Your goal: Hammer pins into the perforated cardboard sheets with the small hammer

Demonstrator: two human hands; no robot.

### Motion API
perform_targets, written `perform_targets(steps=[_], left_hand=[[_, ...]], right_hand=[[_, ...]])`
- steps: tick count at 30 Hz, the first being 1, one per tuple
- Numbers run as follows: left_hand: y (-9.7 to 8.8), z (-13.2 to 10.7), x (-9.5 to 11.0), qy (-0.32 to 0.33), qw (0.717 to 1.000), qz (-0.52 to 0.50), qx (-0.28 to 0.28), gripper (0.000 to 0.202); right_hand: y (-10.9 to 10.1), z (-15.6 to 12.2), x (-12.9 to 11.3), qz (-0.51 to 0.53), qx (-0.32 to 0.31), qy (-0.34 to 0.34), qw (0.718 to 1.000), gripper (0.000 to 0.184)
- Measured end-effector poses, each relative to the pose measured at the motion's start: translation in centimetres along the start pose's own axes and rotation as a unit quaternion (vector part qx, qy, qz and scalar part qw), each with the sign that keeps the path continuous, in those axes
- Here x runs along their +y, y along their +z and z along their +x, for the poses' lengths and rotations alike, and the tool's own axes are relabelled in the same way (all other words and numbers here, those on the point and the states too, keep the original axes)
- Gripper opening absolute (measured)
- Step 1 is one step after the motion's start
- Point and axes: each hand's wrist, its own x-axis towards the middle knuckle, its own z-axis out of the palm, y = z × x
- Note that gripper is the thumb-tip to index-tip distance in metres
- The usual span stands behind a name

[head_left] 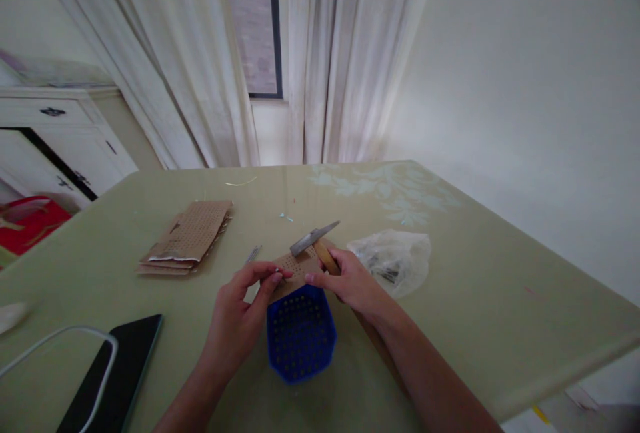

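My right hand (pixel 350 279) is closed round the wooden handle of a hammer (pixel 327 258), whose metal head points up and away. Its thumb rests on the edge of a piece of perforated brown cardboard (pixel 295 264). My left hand (pixel 243 303) pinches a small, thin metal piece, seemingly a nail (pixel 278 271), at the cardboard's left side; most of it is hidden by the fingertips. Partly under the cardboard and nearer to me stands a blue plastic basket (pixel 301 339) with holes. A clear plastic bag (pixel 400 256) with thin dark metal pieces lies right of my right hand.
Stacked perforated cardboard (pixel 193 236) lies at the left. Small metal pieces (pixel 253 254) sit beyond my left hand. A black flat device (pixel 120 366) and white cable (pixel 107 336) occupy the front left of the green table (pixel 480 313). Curtains and a wall stand behind.
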Motion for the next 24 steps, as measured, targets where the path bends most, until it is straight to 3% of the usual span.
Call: perform_targets(steps=[19,24], left_hand=[[0.3,0.0,-0.9,0.019,0.998,0.055,0.000,0.023],[0.5,0.1,-1.0,0.036,0.997,0.061,0.007,0.020]], right_hand=[[0.0,0.1,0.0,-0.027,0.001,-0.021,0.999,0.037],[-0.4,0.1,-0.1,-0.081,0.052,-0.048,0.994,0.042]])
